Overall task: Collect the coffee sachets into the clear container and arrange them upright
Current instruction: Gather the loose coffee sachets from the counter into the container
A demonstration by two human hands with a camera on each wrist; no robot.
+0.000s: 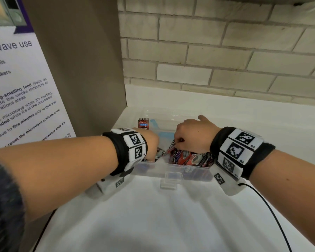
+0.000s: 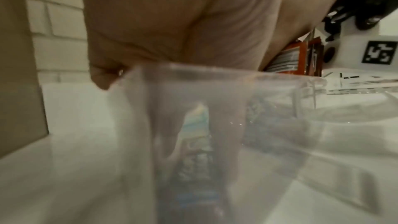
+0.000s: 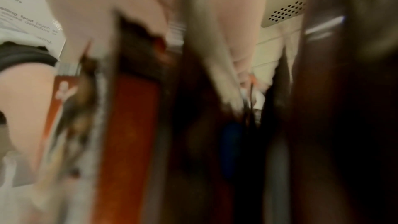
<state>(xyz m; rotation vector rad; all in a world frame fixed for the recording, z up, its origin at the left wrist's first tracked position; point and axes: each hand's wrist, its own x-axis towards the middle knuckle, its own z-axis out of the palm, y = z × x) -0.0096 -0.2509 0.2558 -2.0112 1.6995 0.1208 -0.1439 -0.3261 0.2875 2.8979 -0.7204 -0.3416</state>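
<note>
The clear container (image 1: 171, 172) stands on the white counter against the left panel. Several red coffee sachets (image 1: 189, 159) fill its near right part, packed roughly on edge. Another sachet (image 1: 143, 124) stands upright at the back left. My right hand (image 1: 177, 142) is over the middle and pinches the top edge of a red sachet (image 1: 171, 149). At the near left corner, my left hand (image 1: 152, 142) reaches down into the container. Its fingers (image 2: 226, 134) run straight down behind the clear wall, beside sachets (image 2: 196, 125). The right wrist view is blurred, showing red sachets (image 3: 129, 125) close up.
A brown side panel with a microwave-use notice (image 1: 22, 99) rises on the left. A tiled wall (image 1: 225, 60) closes the back. The container's clasp (image 1: 171, 179) faces me. White counter (image 1: 171, 224) spreads in front, and a black cable (image 1: 273, 215) trails from my right wrist.
</note>
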